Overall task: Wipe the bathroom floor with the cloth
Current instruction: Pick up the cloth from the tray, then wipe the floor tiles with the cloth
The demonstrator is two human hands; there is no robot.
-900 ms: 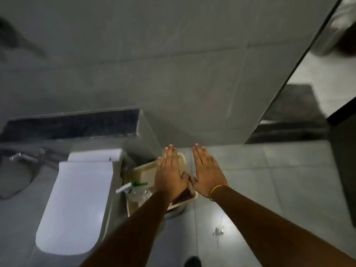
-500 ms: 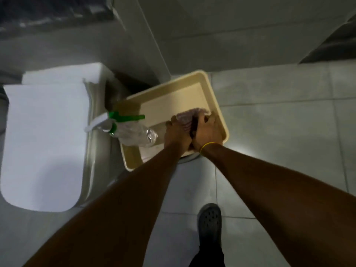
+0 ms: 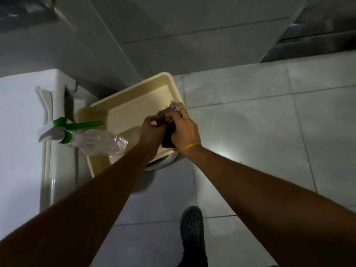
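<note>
A bunched dark reddish cloth (image 3: 167,120) hangs over the right side of a beige plastic tray (image 3: 134,105). My right hand (image 3: 185,130), with a yellow band at the wrist, is closed around the cloth from the right. My left hand (image 3: 152,130) grips the cloth from the left, fingers curled. Both hands meet above the tray's near right corner. The grey tiled floor (image 3: 250,132) spreads out to the right of the tray.
A clear spray bottle (image 3: 96,141) with a green trigger lies in the tray's left end. The white toilet (image 3: 25,132) stands at the left, against the tray. My dark clog (image 3: 192,224) rests on the floor below. A grey tiled wall (image 3: 192,26) rises behind.
My hands went from flat and open above the tray to down into it, closing on the cloth. The cloth has since lifted a little toward the tray's right rim. My view tilted down.
</note>
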